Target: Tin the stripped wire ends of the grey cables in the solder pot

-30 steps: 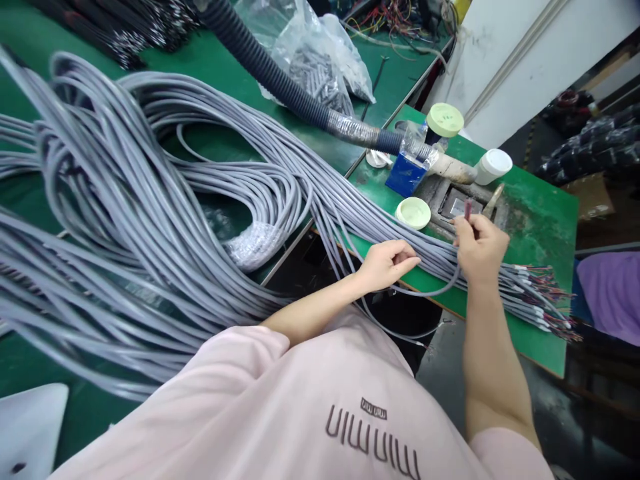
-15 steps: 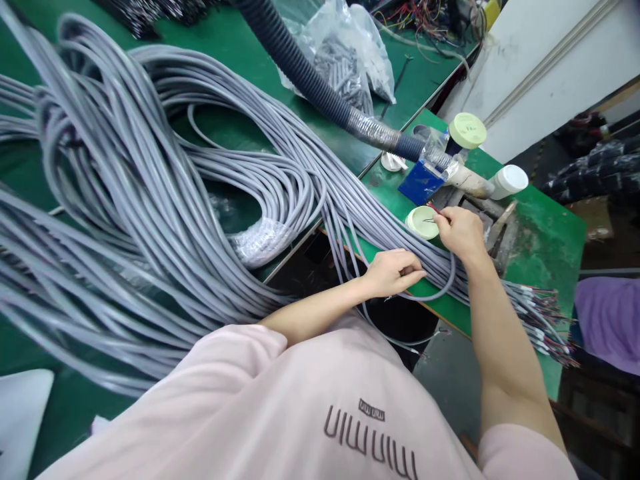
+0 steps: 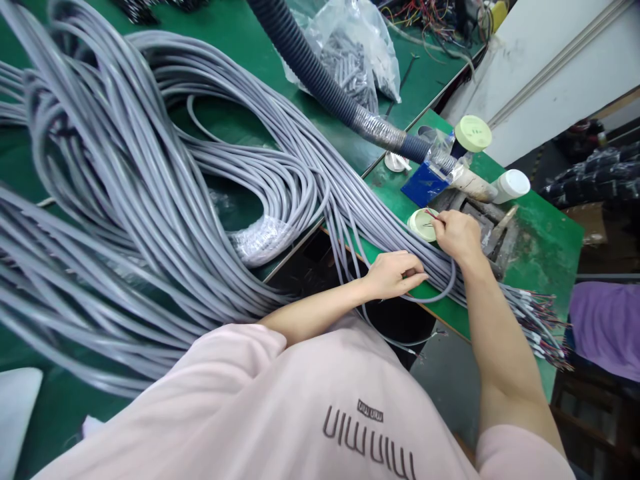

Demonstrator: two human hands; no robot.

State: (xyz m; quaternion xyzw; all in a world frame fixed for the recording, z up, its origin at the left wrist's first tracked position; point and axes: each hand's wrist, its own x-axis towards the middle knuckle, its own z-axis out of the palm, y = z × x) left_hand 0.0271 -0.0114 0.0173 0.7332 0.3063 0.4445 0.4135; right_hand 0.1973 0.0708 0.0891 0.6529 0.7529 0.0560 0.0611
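My right hand [image 3: 457, 235] is closed in a pinch on a grey cable [image 3: 445, 290] near its stripped end. Thin red and dark wires [image 3: 429, 215] stick out past the fingertips, over a small pale tub [image 3: 419, 223]. From this hand the cable loops down and back toward my left hand [image 3: 397, 275]. That hand has its fingers curled in and its thumb against them, beside a thick bundle of grey cables [image 3: 370, 200]. Its palm is turned away, so what lies inside the grip is hidden.
A ribbed hose [image 3: 320, 80] reaches down to a blue box [image 3: 424, 185]. Close by stand a yellow-lidded jar [image 3: 473, 133] and a white jar [image 3: 511, 185]. Large cable coils [image 3: 125, 167] cover the left. Bundled wire ends [image 3: 543, 327] lie right. A person's purple sleeve [image 3: 607, 327] shows there.
The wire tips in my right hand have lifted and turned slightly over the tub, showing more red. My left hand stays almost in place. The whole view has shifted a little.
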